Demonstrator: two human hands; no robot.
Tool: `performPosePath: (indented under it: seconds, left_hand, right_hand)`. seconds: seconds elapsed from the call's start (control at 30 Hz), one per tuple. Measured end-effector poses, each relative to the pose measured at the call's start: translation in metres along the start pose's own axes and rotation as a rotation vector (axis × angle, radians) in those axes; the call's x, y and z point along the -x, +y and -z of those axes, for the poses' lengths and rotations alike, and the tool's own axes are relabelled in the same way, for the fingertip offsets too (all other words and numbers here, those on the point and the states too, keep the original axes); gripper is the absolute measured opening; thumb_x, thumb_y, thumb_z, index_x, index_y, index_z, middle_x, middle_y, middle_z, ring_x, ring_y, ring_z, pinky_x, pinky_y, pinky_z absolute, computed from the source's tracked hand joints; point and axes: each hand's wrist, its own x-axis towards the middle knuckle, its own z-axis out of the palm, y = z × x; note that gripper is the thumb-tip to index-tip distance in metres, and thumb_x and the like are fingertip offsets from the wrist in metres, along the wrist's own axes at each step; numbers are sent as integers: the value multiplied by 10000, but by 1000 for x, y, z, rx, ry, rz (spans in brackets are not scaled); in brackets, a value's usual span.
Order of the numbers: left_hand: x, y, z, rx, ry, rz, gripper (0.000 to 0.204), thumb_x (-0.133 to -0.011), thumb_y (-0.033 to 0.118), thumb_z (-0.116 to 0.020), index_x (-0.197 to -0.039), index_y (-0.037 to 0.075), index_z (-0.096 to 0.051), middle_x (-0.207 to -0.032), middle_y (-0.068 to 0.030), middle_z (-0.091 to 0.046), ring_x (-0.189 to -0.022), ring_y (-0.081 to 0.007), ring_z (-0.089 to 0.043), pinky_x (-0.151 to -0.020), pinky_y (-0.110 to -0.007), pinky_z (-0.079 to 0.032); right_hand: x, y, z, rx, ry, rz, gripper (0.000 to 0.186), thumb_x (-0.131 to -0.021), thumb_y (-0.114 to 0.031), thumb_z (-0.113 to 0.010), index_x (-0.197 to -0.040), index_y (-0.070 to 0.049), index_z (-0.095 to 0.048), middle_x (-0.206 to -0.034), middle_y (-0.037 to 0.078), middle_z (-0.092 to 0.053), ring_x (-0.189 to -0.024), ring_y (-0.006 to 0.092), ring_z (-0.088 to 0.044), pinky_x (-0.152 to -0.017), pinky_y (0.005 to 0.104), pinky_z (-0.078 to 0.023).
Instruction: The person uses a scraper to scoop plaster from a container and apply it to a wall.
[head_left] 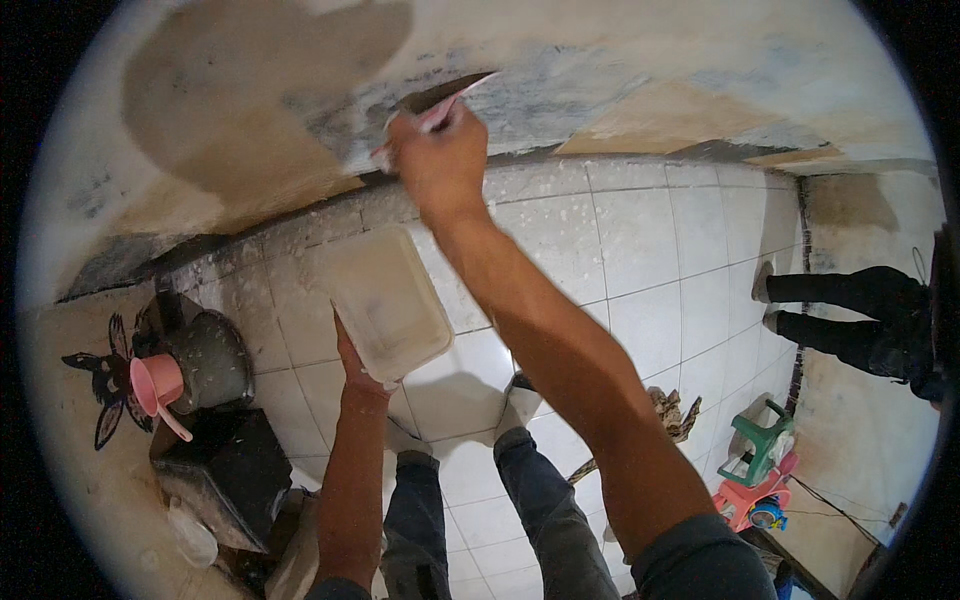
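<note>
My right hand (442, 160) is closed around a thin pink-and-white scraper (452, 104). Its long edge lies at or very near the wall (560, 95), low down, where grey patches show in the pale coating. Below and to the left, my left hand (360, 368) grips a translucent rectangular plastic tub (440, 335) by its near left side. The tub is tilted so that its opening shows; a pale smear marks its inside, though I cannot tell how much it holds. Most of the left fingers are hidden beneath it.
White floor tiles (640, 240) are spattered along the wall. At left stand a dark bucket (215, 355), a pink dipper (157, 383) and a black box (225, 470). A person in dark trousers (850, 310) stands at right, near a green stool (762, 440) and a crumpled cloth (672, 412).
</note>
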Motion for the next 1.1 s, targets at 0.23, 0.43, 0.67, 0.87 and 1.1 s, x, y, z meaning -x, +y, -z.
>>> performPosePath:
  seconds: [0.23,0.43,0.67,0.87,1.1]
  left_hand:
    - [0,2,-18,29,-17,20,637,-930,602,-436,-1406,178,-430,-1367,-81,-510,-1205,-309,-537,-972,-531,-485]
    - [-2,10,-32,-27,16,29,642,-936,603,-423,-1413,173,-423,-1360,-78,-514,-1210,-297,-532,-986,-493,-482]
    - [-6,7,-39,34,-178,-25,629,-962,590,-381,-1402,147,-446,-1361,-87,-526,-1213,-285,-537,-1020,-471,-454]
    - [-14,-4,-57,61,-254,134,682,-952,595,-387,-1447,126,-370,-1401,-109,-478,-1253,-299,-501,-1048,-492,-428]
    - [1,-19,-100,-183,-408,-55,691,-927,630,-422,-1426,153,-399,-1330,-108,-524,-1201,-280,-540,-976,-503,-490]
  right_hand:
    - [18,9,129,-206,66,28,97,-834,-99,-657,-826,-25,-596,-791,63,-657,-680,144,-644,-563,272,-507]
    - [-60,-1,86,485,372,402,282,-780,-244,-697,-892,12,-661,-921,191,-673,-808,360,-656,-769,460,-499]
    - [78,-66,35,137,-144,182,313,-780,-180,-681,-971,15,-527,-823,281,-606,-821,491,-594,-749,503,-500]
    - [123,-44,137,-110,-191,-49,208,-876,-54,-568,-1062,22,-514,-822,121,-622,-760,190,-633,-675,346,-522]
    - [121,-38,166,169,-269,-315,226,-868,-66,-559,-1071,30,-534,-829,135,-646,-782,224,-651,-725,352,-525]
